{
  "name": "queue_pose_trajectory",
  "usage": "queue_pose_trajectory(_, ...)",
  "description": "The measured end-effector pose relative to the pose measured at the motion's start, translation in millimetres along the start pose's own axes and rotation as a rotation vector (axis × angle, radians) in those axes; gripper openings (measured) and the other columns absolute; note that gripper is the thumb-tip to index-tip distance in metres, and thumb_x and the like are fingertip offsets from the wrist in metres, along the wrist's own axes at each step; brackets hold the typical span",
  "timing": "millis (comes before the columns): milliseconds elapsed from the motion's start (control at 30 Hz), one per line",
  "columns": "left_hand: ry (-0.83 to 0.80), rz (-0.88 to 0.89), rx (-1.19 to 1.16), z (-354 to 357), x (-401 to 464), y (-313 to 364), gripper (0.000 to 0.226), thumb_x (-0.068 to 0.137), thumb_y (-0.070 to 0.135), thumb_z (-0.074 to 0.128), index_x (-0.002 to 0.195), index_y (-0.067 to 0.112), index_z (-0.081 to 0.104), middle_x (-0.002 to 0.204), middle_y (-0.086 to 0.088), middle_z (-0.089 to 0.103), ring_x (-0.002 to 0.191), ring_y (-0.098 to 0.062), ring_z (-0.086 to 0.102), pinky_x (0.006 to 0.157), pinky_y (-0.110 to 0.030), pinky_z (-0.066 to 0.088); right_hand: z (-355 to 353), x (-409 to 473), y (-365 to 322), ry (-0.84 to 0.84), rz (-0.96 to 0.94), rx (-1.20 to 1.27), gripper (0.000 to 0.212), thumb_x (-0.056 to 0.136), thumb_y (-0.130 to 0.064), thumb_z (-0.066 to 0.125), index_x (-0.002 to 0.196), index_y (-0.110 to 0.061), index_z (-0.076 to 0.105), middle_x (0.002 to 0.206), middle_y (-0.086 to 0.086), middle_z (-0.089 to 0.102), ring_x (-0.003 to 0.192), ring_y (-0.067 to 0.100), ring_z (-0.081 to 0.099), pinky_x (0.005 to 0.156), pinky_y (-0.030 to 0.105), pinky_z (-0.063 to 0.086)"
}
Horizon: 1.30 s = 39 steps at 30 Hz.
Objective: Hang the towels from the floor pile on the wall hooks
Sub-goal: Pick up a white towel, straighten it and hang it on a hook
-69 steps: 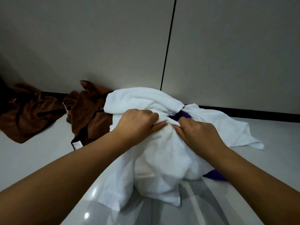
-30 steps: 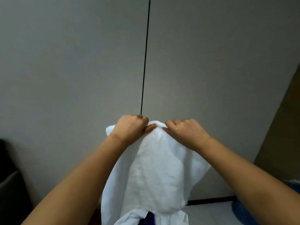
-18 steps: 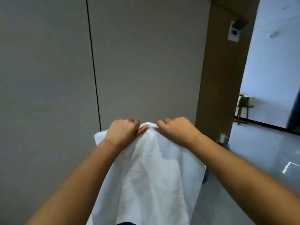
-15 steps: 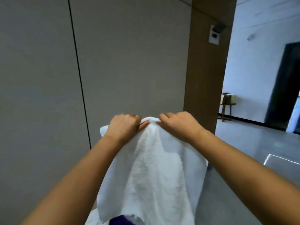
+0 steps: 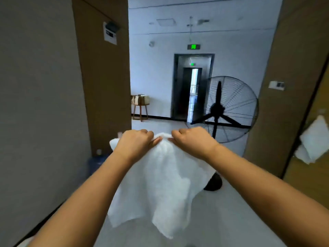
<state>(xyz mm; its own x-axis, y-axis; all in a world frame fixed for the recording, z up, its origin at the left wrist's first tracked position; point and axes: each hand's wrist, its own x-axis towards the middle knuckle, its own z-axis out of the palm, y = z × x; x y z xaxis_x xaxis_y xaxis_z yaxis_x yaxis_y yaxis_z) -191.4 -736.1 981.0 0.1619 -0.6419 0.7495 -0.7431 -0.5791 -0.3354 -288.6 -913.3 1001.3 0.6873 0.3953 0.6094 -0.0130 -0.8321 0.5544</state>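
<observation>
Two hands, left hand [image 5: 134, 142] and right hand [image 5: 193, 140], each grip clamped on the white towel's [image 5: 160, 184] top edge at frame centre, long axis hanging straight down; hung towel [image 5: 313, 139] at right edge, right hand nearer.

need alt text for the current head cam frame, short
Both hands, left hand and right hand, pinch the top edge of a white towel held up at chest height, the cloth hanging below. Ahead, a corridor with a large black floor fan and a dark doorway; another white towel hangs at far right.
</observation>
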Motion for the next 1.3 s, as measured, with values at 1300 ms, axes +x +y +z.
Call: queue_pose_trajectory(1300,0.413,0.601,-0.661,307.3,494.2,709.4,0.057,0.088,0.045,0.032,0.052,0.013,0.062,0.039,0.0,0.049,0.028,-0.017,0.045,0.031,-0.017,0.037,30.4,-541.3,552.8,-0.828,0.813,-0.388,0.041,0.102,-0.04,0.019,0.117,-0.011,0.044,0.096,0.008,0.058,0.075,0.028,0.057,0.057,0.032,0.037)
